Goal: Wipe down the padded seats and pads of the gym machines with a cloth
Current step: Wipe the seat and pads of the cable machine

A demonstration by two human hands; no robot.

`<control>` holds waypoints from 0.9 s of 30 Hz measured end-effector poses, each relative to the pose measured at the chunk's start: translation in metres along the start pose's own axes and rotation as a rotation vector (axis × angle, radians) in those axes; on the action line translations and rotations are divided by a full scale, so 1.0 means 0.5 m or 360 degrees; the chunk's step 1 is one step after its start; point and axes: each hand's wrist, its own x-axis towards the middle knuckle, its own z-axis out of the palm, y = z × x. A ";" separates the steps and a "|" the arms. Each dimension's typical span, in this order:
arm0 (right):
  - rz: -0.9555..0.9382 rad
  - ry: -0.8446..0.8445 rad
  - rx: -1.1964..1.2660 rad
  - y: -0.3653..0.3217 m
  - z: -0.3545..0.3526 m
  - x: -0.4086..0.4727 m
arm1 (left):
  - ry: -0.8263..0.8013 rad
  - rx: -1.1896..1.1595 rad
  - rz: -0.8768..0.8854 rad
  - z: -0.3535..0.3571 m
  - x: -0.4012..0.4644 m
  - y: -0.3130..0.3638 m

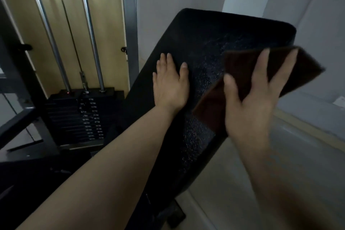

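A long black padded back pad (211,33) of a gym machine runs from the lower middle up to the right, its surface speckled with small wet drops. My left hand (169,82) lies flat on the pad's left side, fingers straight. My right hand (255,95) presses a folded dark brown cloth (240,65) flat against the pad's right edge, fingers spread and straight over it. Part of the cloth hangs past the pad's right edge.
A black weight stack (78,117) with two chrome guide rods (89,30) and a cable stands at the left, behind a dark steel frame (16,117). Grey walls rise behind and to the right, with pale floor (261,183) below right.
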 end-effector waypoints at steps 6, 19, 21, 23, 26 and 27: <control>-0.0097 0.0013 0.0144 0.017 0.010 -0.064 | -0.0041 0.0008 0.0216 -0.006 -0.022 -0.031; -0.0333 -0.0146 -0.0723 -0.030 -0.003 0.020 | -0.0120 -0.0025 0.0289 -0.023 -0.127 -0.081; -0.0401 -0.0181 -0.0732 -0.025 -0.003 -0.019 | -0.0116 -0.0040 0.0263 -0.025 -0.142 -0.097; -0.0455 -0.0229 -0.0664 -0.026 -0.009 -0.091 | -0.0130 -0.0045 0.0225 -0.030 -0.155 -0.113; -0.0562 -0.0340 -0.0582 -0.031 -0.012 -0.192 | -0.0172 -0.0045 0.0246 -0.041 -0.170 -0.146; -0.0603 -0.0374 -0.0571 -0.033 -0.010 -0.218 | -0.0191 -0.0055 0.0264 -0.045 -0.175 -0.156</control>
